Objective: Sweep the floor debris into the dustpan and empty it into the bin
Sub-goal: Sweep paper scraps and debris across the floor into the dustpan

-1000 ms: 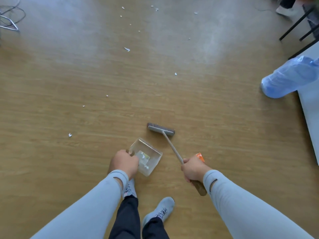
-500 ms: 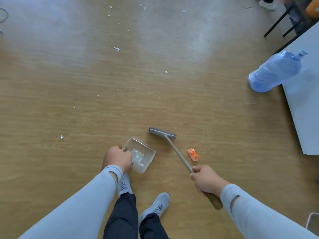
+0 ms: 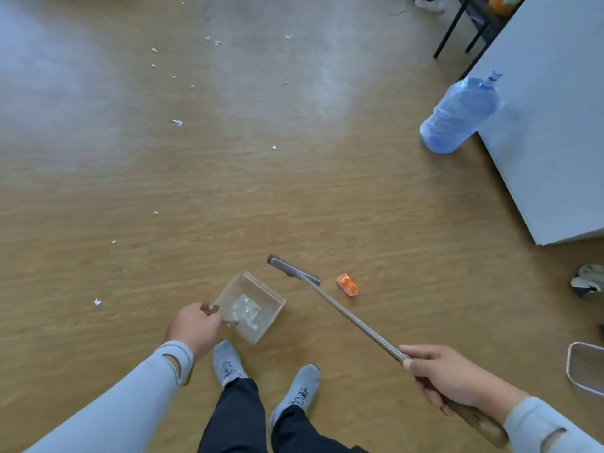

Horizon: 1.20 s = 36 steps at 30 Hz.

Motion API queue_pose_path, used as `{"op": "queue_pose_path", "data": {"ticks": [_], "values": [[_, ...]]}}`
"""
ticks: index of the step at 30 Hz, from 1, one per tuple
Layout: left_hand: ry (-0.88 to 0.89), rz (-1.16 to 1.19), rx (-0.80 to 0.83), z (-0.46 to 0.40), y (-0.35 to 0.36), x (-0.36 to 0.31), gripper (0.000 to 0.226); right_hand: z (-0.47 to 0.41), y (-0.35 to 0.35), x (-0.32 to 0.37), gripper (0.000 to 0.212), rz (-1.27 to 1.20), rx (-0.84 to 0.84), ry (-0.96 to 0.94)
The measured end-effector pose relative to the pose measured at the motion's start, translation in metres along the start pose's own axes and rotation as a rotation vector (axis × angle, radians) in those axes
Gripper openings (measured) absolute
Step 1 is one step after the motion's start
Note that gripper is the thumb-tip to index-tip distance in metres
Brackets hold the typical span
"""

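The wooden floor (image 3: 327, 197) spreads out under me, dotted with white paper scraps (image 3: 176, 122), with a blue water bottle (image 3: 459, 116) against a grey cabinet (image 3: 549, 125) far right. My left hand (image 3: 196, 328) has its fingers curled round the handle of the clear dustpan (image 3: 250, 305), which sits by my shoes (image 3: 228, 362) with white scraps inside. My right hand (image 3: 447, 377) grips the broom (image 3: 327, 299), its head just beside an orange wrapper (image 3: 347, 284); a bin (image 3: 586, 367) shows at the right edge.
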State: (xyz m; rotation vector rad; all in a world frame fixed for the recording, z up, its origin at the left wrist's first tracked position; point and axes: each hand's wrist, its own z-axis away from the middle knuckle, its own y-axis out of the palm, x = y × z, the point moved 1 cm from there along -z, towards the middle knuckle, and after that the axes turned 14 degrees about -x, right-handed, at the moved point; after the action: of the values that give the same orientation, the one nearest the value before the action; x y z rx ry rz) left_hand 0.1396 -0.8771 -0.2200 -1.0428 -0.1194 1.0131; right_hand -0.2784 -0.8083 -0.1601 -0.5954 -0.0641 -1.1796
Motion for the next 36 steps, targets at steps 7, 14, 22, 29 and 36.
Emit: {"op": "queue_pose_path", "data": {"ticks": [7, 14, 22, 29, 36], "values": [[0.345, -0.322, 0.111, 0.029, 0.038, -0.057, 0.019, 0.003, -0.035, -0.057, 0.046, -0.268, -0.288, 0.075], [0.470, -0.413, 0.193, 0.041, 0.089, -0.104, 0.031, -0.060, -0.041, -0.055, 0.040, -0.222, -0.380, 0.167], [0.431, -0.408, 0.131, 0.036, 0.096, -0.114, 0.029, -0.042, 0.018, -0.077, 0.038, 0.065, -0.071, 0.128], [0.435, -0.403, 0.156, 0.033, 0.093, -0.122, 0.021, 0.016, -0.020, -0.123, 0.050, -0.308, 0.000, 0.272], [0.527, -0.461, 0.165, 0.036, 0.085, -0.125, 0.012, 0.034, -0.040, -0.173, 0.044, -0.590, -0.261, 0.362]]}}
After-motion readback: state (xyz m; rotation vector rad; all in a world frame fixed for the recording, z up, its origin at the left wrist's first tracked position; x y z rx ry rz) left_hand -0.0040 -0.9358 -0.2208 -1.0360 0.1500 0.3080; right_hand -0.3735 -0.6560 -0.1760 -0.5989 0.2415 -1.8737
